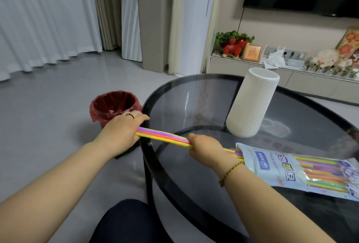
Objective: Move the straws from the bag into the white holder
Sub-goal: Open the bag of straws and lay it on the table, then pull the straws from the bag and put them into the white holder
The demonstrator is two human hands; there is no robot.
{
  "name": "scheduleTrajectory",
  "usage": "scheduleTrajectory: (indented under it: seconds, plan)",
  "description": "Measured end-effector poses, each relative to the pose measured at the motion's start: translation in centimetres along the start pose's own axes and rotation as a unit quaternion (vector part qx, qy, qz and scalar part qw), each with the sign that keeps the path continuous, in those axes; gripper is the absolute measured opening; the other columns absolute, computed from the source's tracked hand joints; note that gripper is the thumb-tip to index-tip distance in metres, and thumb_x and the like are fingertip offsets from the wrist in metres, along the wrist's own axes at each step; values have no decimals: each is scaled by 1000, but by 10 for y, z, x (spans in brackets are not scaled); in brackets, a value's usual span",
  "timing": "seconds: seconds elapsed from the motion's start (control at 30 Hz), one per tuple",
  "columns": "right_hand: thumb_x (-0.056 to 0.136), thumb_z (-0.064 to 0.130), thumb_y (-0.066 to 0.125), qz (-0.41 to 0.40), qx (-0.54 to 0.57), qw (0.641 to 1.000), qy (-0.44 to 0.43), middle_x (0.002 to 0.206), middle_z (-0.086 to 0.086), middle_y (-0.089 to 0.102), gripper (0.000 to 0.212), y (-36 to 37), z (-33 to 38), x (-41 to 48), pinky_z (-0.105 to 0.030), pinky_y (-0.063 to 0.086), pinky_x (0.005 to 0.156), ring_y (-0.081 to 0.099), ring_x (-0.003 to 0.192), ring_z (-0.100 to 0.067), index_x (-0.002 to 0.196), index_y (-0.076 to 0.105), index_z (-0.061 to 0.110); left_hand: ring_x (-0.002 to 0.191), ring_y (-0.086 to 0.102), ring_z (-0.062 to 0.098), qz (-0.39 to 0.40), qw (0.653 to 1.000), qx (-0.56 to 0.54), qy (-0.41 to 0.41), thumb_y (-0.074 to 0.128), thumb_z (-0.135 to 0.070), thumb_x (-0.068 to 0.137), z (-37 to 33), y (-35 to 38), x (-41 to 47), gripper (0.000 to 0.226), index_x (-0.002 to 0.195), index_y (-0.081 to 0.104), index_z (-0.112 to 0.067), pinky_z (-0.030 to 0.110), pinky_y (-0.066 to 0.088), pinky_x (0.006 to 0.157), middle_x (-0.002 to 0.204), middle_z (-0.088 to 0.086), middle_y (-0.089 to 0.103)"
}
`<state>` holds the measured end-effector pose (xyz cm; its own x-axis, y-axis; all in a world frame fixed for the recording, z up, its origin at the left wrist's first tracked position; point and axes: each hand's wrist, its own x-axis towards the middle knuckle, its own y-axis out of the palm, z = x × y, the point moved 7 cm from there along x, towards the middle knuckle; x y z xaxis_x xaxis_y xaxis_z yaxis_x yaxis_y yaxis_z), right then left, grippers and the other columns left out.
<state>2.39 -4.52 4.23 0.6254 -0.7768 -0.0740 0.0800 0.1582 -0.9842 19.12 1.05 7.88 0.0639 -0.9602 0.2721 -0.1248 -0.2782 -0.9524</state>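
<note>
A bundle of coloured straws stretches across the left rim of the round glass table. My left hand holds the bundle's left end, just off the table edge. My right hand grips the bundle further right, close to the bag's mouth. The light blue plastic bag lies flat at the table's right, its open end facing left, with more straws showing through its clear window. The white ribbed holder stands upright behind my right hand, empty as far as I can see.
A small bin with a red liner stands on the floor just left of the table, behind my left hand. My knee is at the bottom centre. A low cabinet with ornaments runs along the far wall.
</note>
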Motion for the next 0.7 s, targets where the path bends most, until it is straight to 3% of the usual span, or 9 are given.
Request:
scheduleTrajectory:
  seconds: [0.07, 0.13, 0.2, 0.23, 0.3, 0.43, 0.5, 0.57, 0.7]
  plan:
    - [88, 12, 39, -10, 10, 1000, 5, 109, -16, 59, 21, -2, -4, 1, -33, 32, 67, 54, 97, -34, 73, 40, 26, 123, 41, 28, -66, 994, -81, -24, 62, -6, 76, 6, -6, -5, 61, 132, 40, -15, 37, 36, 99, 138, 7, 43]
    - [88, 12, 39, -43, 25, 999, 7, 107, -17, 60, 9, -13, -6, 2, -35, 35, 67, 55, 95, -36, 91, 47, 15, 129, 36, 29, -144, 974, -163, -64, 67, -6, 74, 13, -14, -13, 67, 134, 37, -13, 39, 31, 104, 143, 10, 37]
    - [88, 12, 40, -71, 59, 996, 12, 101, -20, 60, 7, -29, -8, 3, -36, 37, 66, 54, 86, -37, 82, 41, 15, 127, 38, 26, -201, 942, -246, -108, 69, -7, 74, 18, -18, -18, 72, 136, 33, -11, 34, 30, 103, 142, 11, 36]
    - [89, 12, 40, -87, 81, 993, 12, 97, -21, 60, 17, -39, -7, 4, -36, 34, 63, 52, 79, -36, 74, 36, 19, 125, 40, 23, -212, 922, -298, -127, 70, -8, 74, 17, -18, -18, 75, 137, 30, -11, 30, 30, 101, 140, 9, 38]
    - [90, 12, 41, -127, 122, 984, 3, 88, -23, 59, 26, -60, -4, 6, -33, 30, 59, 45, 69, -31, 68, 31, 22, 123, 42, 17, -193, 870, -427, -150, 69, -9, 75, 8, -19, -8, 79, 139, 24, -13, 27, 30, 99, 133, 2, 42]
    - [91, 15, 44, -194, 237, 951, -34, 74, -12, 50, 9, -102, 9, 6, -34, 35, 63, 45, 68, -27, 85, 46, 9, 113, 47, 11, -97, 796, -588, -106, 66, -17, 79, -40, -39, 27, 73, 138, 24, -14, 15, 39, 88, 129, 3, 45]
    - [90, 11, 45, -220, 295, 928, -63, 67, -2, 49, 5, -124, 19, 1, -30, 37, 63, 44, 62, -18, 85, 48, 13, 111, 52, 16, -74, 780, -621, -40, 67, -18, 78, -70, -67, 45, 65, 132, 32, -11, 12, 44, 82, 126, 9, 50]
    - [88, 5, 44, -241, 346, 903, -83, 61, 8, 46, 13, -145, 26, -4, -20, 41, 56, 44, 56, -6, 86, 52, 15, 109, 56, 24, -69, 776, -627, 7, 67, -18, 77, -94, -95, 58, 45, 114, 43, -12, 23, 48, 84, 112, 8, 56]
    - [83, -6, 36, -255, 424, 863, -102, 56, -2, 43, 32, -178, 37, -13, -7, 38, 42, 46, 44, -1, 65, 42, 19, 89, 63, 16, -79, 779, -621, 26, 68, -30, 75, -117, -136, 77, 21, 86, 51, -29, 32, 53, 76, 91, 0, 66]
